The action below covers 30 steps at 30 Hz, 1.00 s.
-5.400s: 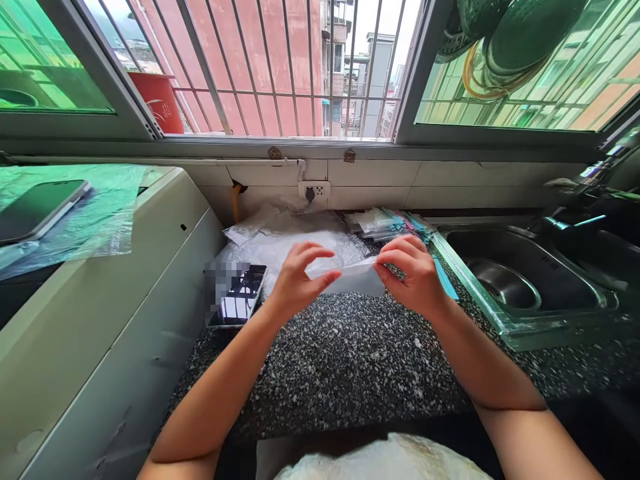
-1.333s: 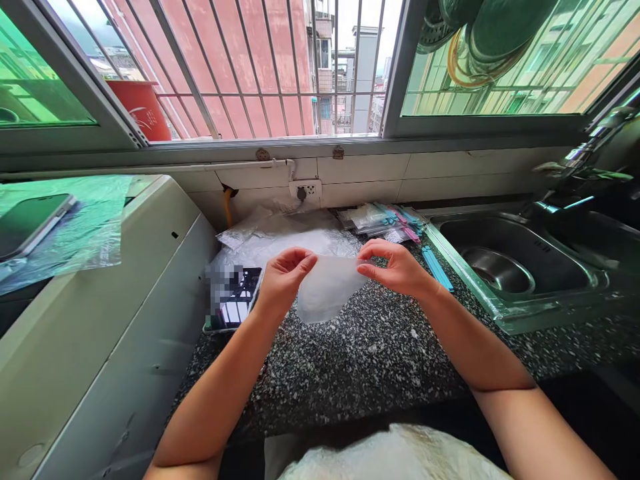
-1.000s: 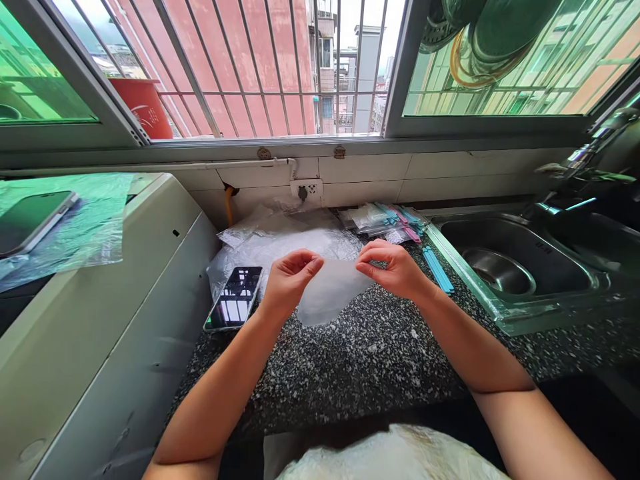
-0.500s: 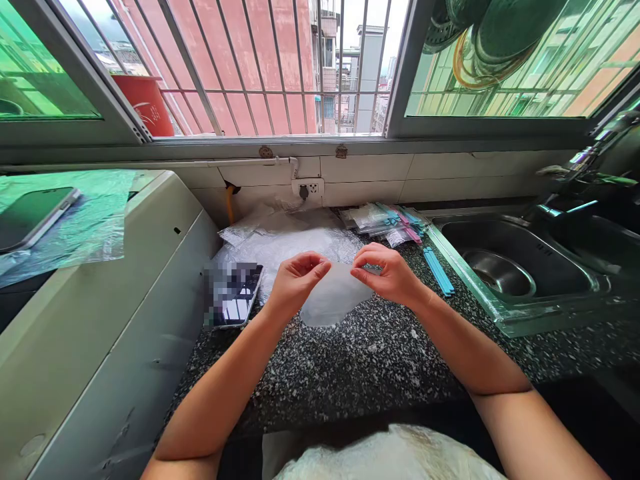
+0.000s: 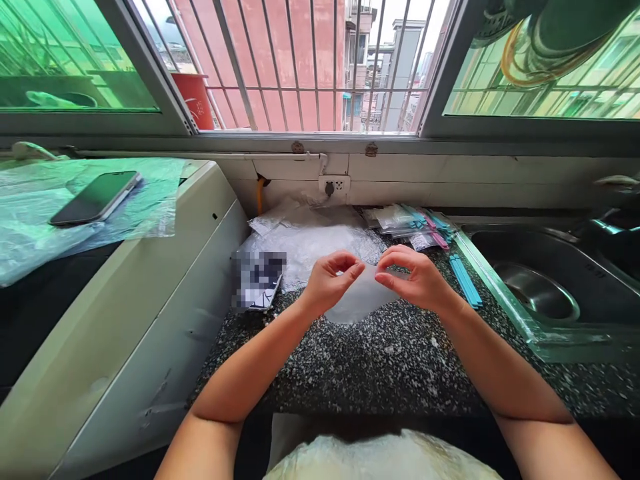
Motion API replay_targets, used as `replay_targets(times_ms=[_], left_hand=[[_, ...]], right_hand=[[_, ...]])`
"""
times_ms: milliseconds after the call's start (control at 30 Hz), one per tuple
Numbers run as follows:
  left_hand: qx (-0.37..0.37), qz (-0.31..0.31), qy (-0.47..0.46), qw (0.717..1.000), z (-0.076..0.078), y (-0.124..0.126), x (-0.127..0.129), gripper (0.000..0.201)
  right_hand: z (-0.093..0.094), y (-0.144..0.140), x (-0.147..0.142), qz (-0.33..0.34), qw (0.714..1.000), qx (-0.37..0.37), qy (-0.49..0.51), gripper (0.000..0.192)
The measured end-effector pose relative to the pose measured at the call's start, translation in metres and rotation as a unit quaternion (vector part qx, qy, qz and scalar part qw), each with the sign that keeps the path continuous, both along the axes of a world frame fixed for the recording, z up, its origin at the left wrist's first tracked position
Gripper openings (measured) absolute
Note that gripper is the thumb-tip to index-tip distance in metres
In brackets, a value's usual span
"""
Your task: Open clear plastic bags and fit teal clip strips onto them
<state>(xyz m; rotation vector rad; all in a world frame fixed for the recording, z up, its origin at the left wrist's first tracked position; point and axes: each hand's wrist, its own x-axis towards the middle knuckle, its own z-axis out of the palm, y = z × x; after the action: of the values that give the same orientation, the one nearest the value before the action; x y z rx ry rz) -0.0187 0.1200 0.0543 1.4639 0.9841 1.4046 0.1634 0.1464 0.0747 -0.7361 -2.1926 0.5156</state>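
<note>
Now your left hand (image 5: 334, 283) pinches the thin, translucent white plastic-looking sheet (image 5: 356, 299) by its upper edge while your right hand (image 5: 417, 277) curls thumb and fingers alongside, grip unclear, apparently so it hangs spread over the speckled black stone counter (image 5: 350, 373).

A thin, translucent whitish sheet (image 5: 357, 300), spread out with a rounded lower edge, slants over the dark speckled countertop (image 5: 360, 373), its upper edge between the left hand (image 5: 331, 283) and the right hand (image 5: 419, 279).
</note>
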Motion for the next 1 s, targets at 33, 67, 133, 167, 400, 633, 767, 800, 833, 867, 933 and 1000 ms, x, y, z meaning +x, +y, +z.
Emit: replay_targets(times_ms=[33,67,133,167,400,633,767,800,833,867,933,1000], left_hand=[[0.008,0.001,0.009,1.000,-0.0001,-0.0006,0.0006,0.017],[0.015,0.004,0.017,1.000,-0.0001,-0.0012,0.0008,0.016],[0.025,0.011,0.026,0.999,0.0002,-0.0020,0.0007,0.016],[0.028,0.012,0.030,0.999,0.0002,-0.0021,0.0005,0.016],[0.023,0.006,0.033,0.999,-0.0006,-0.0015,0.0003,0.016],[0.030,0.003,0.015,0.999,-0.0024,-0.0006,0.0005,0.013],[0.037,0.017,0.020,0.999,-0.0038,-0.0001,0.0008,0.015],[0.037,0.015,0.021,0.999,-0.0040,-0.0001,0.0009,0.015],[0.039,0.014,0.021,0.999,-0.0043,-0.0002,0.0011,0.015],[0.042,0.012,0.021,0.999,-0.0045,-0.0002,0.0013,0.014],[0.050,0.007,0.023,0.998,-0.0049,-0.0002,0.0015,0.013],[0.058,0.005,0.027,0.998,-0.0054,0.0000,0.0015,0.012]], right_hand=[[-0.0001,-0.0002,-0.0002,0.001,1.000,0.001,-0.002,0.012],[-0.0003,-0.0004,-0.0004,0.000,1.000,0.002,-0.005,0.012],[-0.0007,-0.0006,-0.0003,-0.001,1.000,0.004,-0.009,0.014],[-0.0009,-0.0005,-0.0002,0.000,1.000,0.005,-0.010,0.014],[-0.0004,-0.0004,0.0005,-0.001,1.000,0.015,-0.015,0.015],[0.0014,-0.0016,0.0014,0.003,1.000,0.012,-0.023,0.015],[0.0011,-0.0011,0.0024,0.005,0.999,0.008,-0.032,0.015],[0.0009,-0.0010,0.0024,0.003,0.999,0.007,-0.035,0.015],[0.0007,-0.0010,0.0022,0.000,0.999,0.006,-0.037,0.014],[0.0005,-0.0011,0.0019,-0.003,0.999,0.005,-0.040,0.013],[-0.0002,-0.0012,0.0010,-0.008,0.999,0.010,-0.042,0.013],[-0.0010,-0.0013,0.0000,-0.008,0.999,0.017,-0.039,0.014]])
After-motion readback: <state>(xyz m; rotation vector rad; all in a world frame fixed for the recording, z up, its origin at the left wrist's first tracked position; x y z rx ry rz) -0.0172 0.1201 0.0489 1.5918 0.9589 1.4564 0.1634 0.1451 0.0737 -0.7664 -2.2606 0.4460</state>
